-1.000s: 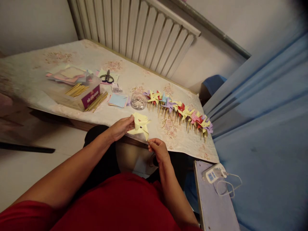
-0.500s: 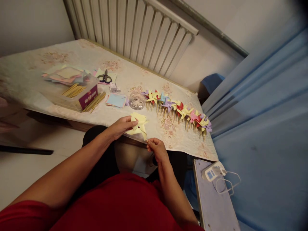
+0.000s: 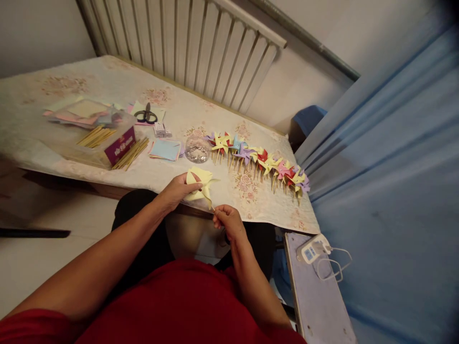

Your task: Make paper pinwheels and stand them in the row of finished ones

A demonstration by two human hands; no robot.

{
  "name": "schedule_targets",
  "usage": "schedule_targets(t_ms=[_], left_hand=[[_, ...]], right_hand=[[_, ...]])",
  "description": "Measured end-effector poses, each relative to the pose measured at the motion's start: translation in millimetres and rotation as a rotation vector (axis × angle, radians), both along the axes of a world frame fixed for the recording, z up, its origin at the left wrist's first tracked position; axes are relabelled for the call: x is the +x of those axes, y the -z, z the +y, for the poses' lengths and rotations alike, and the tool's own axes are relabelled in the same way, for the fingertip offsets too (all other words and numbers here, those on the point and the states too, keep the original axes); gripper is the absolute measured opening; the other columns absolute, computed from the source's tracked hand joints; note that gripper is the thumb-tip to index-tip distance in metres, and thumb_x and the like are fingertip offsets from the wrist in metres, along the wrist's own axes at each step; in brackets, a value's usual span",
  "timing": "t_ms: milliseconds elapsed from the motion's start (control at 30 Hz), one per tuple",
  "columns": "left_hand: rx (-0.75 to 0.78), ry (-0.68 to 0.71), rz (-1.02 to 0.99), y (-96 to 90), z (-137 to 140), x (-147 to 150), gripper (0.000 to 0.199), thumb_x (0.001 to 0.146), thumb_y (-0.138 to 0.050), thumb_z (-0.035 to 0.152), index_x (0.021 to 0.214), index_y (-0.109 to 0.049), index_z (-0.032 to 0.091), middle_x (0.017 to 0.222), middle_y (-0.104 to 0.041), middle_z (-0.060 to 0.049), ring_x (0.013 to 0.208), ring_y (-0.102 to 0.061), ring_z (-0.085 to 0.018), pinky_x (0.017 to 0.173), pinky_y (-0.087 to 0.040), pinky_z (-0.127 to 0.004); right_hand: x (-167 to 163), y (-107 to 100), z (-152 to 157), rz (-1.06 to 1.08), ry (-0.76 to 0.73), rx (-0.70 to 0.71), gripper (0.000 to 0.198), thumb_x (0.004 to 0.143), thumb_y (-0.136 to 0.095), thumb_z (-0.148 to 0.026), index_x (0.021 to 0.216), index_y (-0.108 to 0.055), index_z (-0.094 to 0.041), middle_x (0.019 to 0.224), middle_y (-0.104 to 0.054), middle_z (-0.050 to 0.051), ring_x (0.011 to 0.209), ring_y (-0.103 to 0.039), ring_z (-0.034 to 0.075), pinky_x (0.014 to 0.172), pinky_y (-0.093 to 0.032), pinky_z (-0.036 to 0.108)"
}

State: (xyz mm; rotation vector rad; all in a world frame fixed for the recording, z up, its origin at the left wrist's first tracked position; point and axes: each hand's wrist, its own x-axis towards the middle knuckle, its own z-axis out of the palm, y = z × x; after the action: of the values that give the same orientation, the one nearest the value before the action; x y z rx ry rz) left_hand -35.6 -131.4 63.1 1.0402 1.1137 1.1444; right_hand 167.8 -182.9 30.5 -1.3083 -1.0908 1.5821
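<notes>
A pale yellow paper pinwheel (image 3: pixel 205 180) is held between both hands over the table's front edge. My left hand (image 3: pixel 178 189) pinches its paper blades from the left, the thumb lying across the front near the middle. Fingers of my right hand (image 3: pixel 228 220) are closed on the pinwheel's thin stick, just below the lower blade; most of the stick is hidden in the hand. Beyond the hands sits a clear round dish (image 3: pixel 197 151) of small shiny pieces. To the right lies a row of finished-looking pinwheels (image 3: pixel 267 162) in yellow, red, purple, blue and pink.
On the left stand a clear plastic box (image 3: pixel 95 154) with wooden sticks, more loose sticks (image 3: pixel 132 154), stacked coloured paper squares (image 3: pixel 165 149), small boxes (image 3: pixel 162 129) and black-handled scissors (image 3: pixel 146 115). A white power adapter (image 3: pixel 313 248) with a cable rests on a bench (image 3: pixel 319 306) at right.
The view has shifted slightly, so the table's things appear further left. My left thumb has moved inward over the pinwheel's middle. My right hand keeps its hold on the stick.
</notes>
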Motion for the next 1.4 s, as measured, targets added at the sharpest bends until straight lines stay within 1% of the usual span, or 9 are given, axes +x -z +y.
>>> schedule_targets(t_ms=[367,600,733,833,967,1033,1133,1200,1400], left_hand=[[-0.052,-0.040,-0.074,5.1,0.3,2.2,0.033,0.061,-0.079,0.038,0.080,-0.061,0.018,0.061,-0.057,0.005,0.052,-0.047,-0.010,0.054,-0.032,-0.024],[-0.046,-0.075,-0.140,8.6,-0.6,3.2,0.032,0.062,-0.080,0.037,0.079,-0.061,0.017,0.062,-0.055,0.005,0.054,-0.048,-0.009,0.055,-0.034,-0.024],[-0.063,-0.051,-0.206,7.6,-1.2,2.0,0.037,0.064,-0.082,0.042,0.084,-0.064,0.016,0.073,-0.063,0.002,0.063,-0.055,-0.011,0.062,-0.042,-0.025],[-0.063,-0.031,-0.204,6.5,-0.5,-4.0,0.043,0.066,-0.081,0.048,0.088,-0.065,0.015,0.083,-0.066,-0.001,0.071,-0.060,-0.012,0.068,-0.045,-0.025],[-0.073,-0.030,-0.182,7.4,-1.7,-15.4,0.047,0.063,-0.083,0.051,0.088,-0.064,0.016,0.083,-0.065,0.000,0.073,-0.061,-0.013,0.072,-0.047,-0.027],[-0.073,-0.013,-0.142,9.9,-3.5,-19.4,0.047,0.062,-0.082,0.050,0.087,-0.064,0.015,0.081,-0.066,0.000,0.073,-0.061,-0.013,0.072,-0.046,-0.027],[-0.061,0.017,-0.002,16.6,-5.6,-21.0,0.042,0.064,-0.079,0.048,0.084,-0.066,0.014,0.073,-0.063,0.000,0.064,-0.053,-0.011,0.063,-0.038,-0.025],[-0.048,0.001,0.096,21.7,-5.9,-19.5,0.037,0.063,-0.076,0.046,0.080,-0.067,0.014,0.068,-0.060,0.002,0.060,-0.048,-0.010,0.060,-0.034,-0.025],[-0.019,-0.020,0.270,27.1,-6.7,-11.2,0.027,0.063,-0.066,0.043,0.072,-0.064,0.017,0.060,-0.054,0.004,0.058,-0.045,-0.013,0.059,-0.030,-0.027]], right_hand=[[-1.4,1.7,-1.0,0.017,0.012,-0.003,0.027,0.066,-0.076,-0.041,0.072,-0.064,-0.018,0.054,-0.063,-0.003,0.040,-0.051,0.008,0.041,-0.032,0.020],[-2.7,-0.1,-2.1,0.008,0.021,-0.015,0.027,0.066,-0.075,-0.040,0.073,-0.064,-0.017,0.053,-0.062,-0.003,0.039,-0.052,0.008,0.040,-0.032,0.019],[-2.6,-0.5,-2.4,0.011,0.023,-0.015,0.027,0.066,-0.075,-0.041,0.073,-0.064,-0.017,0.053,-0.063,-0.003,0.039,-0.052,0.008,0.040,-0.033,0.019],[-2.1,-0.7,-2.4,0.010,0.034,-0.021,0.027,0.065,-0.075,-0.040,0.073,-0.064,-0.017,0.053,-0.063,-0.003,0.039,-0.052,0.008,0.040,-0.033,0.019],[-1.7,-1.5,-2.2,0.007,0.048,-0.024,0.027,0.065,-0.074,-0.039,0.073,-0.064,-0.016,0.053,-0.063,-0.002,0.039,-0.051,0.008,0.040,-0.033,0.019],[-1.6,-1.3,-1.9,0.007,0.052,-0.023,0.027,0.064,-0.074,-0.039,0.073,-0.064,-0.016,0.053,-0.063,-0.003,0.038,-0.051,0.007,0.040,-0.033,0.019],[-1.4,0.5,-1.1,0.019,0.064,-0.019,0.027,0.064,-0.074,-0.039,0.073,-0.064,-0.016,0.052,-0.063,-0.003,0.038,-0.050,0.007,0.039,-0.033,0.019],[-1.1,2.2,-0.5,0.031,0.073,-0.019,0.028,0.064,-0.075,-0.039,0.074,-0.064,-0.016,0.052,-0.062,-0.003,0.038,-0.050,0.007,0.039,-0.033,0.019],[-0.2,4.8,0.2,0.031,0.084,-0.015,0.027,0.065,-0.075,-0.039,0.074,-0.064,-0.016,0.053,-0.063,-0.003,0.038,-0.050,0.007,0.039,-0.033,0.019]])
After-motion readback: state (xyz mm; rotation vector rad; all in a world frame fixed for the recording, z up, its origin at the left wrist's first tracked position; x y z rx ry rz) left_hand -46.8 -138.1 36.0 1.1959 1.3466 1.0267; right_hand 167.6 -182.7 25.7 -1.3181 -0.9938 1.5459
